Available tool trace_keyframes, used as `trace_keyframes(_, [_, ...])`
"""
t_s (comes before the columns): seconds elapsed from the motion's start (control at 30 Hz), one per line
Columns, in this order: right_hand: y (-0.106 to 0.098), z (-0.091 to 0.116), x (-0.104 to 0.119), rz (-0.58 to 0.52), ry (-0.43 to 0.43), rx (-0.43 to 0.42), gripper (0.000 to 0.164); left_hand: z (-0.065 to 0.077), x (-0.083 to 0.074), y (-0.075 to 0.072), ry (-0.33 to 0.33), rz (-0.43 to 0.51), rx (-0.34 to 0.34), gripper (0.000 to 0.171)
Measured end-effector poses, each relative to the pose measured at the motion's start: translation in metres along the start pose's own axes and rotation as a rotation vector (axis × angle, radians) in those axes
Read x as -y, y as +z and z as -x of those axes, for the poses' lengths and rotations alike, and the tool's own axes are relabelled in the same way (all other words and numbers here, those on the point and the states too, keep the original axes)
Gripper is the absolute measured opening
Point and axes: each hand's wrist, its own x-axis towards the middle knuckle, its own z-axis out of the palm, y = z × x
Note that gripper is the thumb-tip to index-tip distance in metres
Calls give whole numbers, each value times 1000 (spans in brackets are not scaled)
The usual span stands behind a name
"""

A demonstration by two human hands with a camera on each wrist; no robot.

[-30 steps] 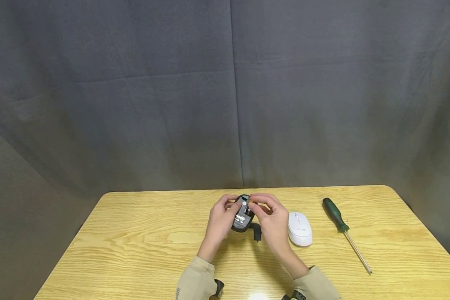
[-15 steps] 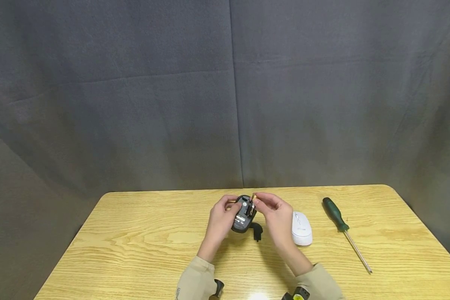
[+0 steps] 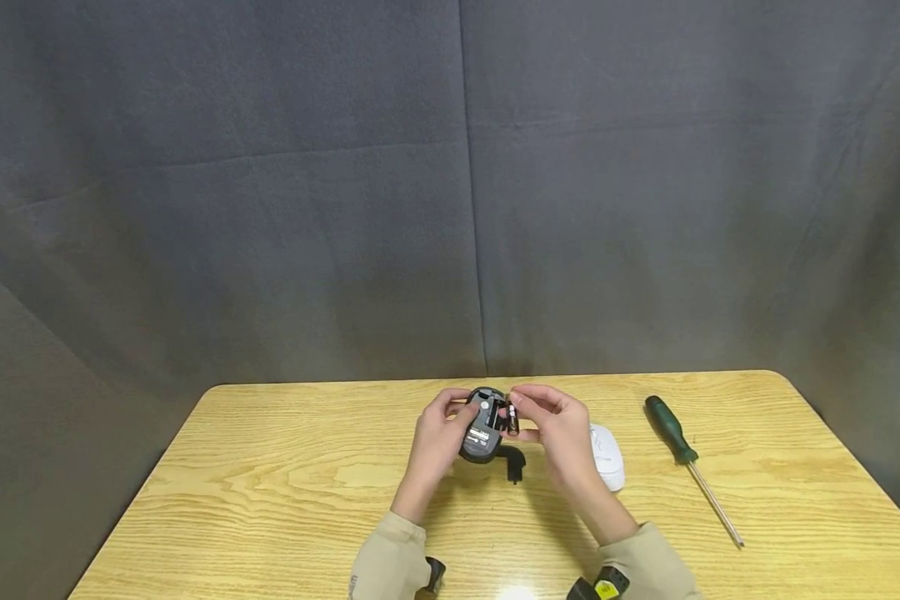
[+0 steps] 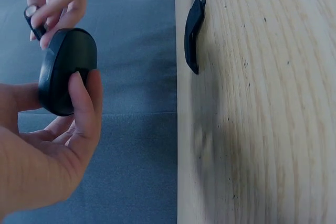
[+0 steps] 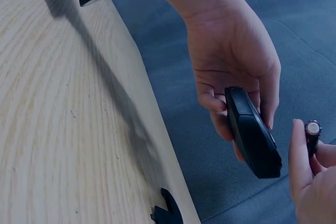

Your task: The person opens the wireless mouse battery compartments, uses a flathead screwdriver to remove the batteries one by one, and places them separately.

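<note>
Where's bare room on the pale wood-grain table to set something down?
Free: table, left edge across to the left hand; also right of the green-handled metal screwdriver. Crowded: middle, where the curved black plastic cover and rounded white mouse lie near the right hand.

I log remotely, relative to the held mouse (image 3: 480, 435), battery (image 3: 513, 422) just right, cover (image 3: 514, 465) on the table (image 3: 270, 467) below right, second mouse (image 3: 607, 458) further right, screwdriver (image 3: 669, 432) farthest right, curtain (image 3: 450, 200) behind.

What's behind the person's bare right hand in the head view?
Partly behind the right hand, a rounded white computer mouse rests on the yellowish wooden table; its left side is covered.
</note>
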Motion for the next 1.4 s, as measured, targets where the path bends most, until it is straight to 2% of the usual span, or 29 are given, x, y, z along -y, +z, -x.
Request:
trace_keyframes(0.17, [-3,-2,1,43,12,11,22,-1,0,-3,5,20,9,33])
trace_keyframes(0.3, [-8,-4,3,87,39,54,23,-2,1,-6,6,1,28,34])
trace_keyframes(0.6, [-27,-10,5,202,140,203,24,-2,8,-19,-77,-112,227,45])
trace_keyframes(0.87, [-34,-13,-2,380,151,252,31,-2,11,-28,-90,-172,288,44])
trace_keyframes(1.1, [-35,-11,-8,624,94,278,23,-2,14,-33,-105,-248,319,42])
trace_keyframes(1.4, [-38,-6,-11,832,31,349,10,-4,19,-36,-116,-267,302,41])
